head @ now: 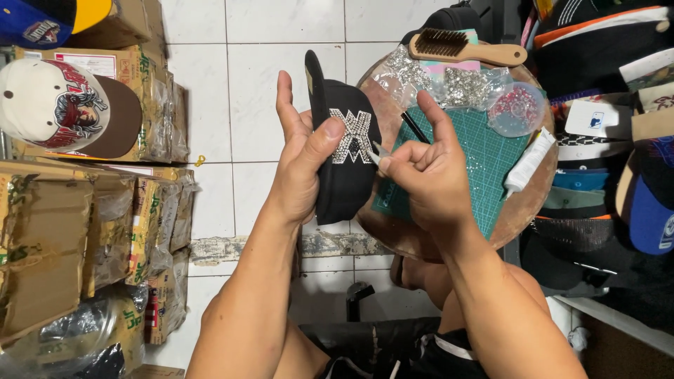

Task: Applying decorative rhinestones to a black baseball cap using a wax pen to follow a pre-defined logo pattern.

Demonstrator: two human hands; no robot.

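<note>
Black cap (344,175) with a sparkling rhinestone emblem (353,135) on its front is what we hold up above the white tiled floor (260,84), just at the left edge of the round table (393,238). Cardboard boxes (70,231) stand stacked along the left side, and on top of them lies a cream cap with a brown brim (67,105). More caps (604,140) are piled at the right side. On the table lies a green cutting mat (477,161).

Our left hand (302,161) grips the black cap from the side: the thumb presses on the front panel beside the emblem, and the fingers stand up behind the cap. Our right hand (421,175) is closed around a thin pointed tool (375,153), pinched between thumb and forefinger, and its tip is touching or almost touching the right edge of the emblem; we cannot tell which. The other fingers of this hand are lifted.

At the far edge of the table lies a wooden brush with dark bristles (463,48). Near it are clear bags of silver stones (449,81) and a small round container of red stones (516,107). A white tube (528,163) lies on the right part of the mat. A thin black stick (414,126) lies on the mat just behind our right hand.
</note>
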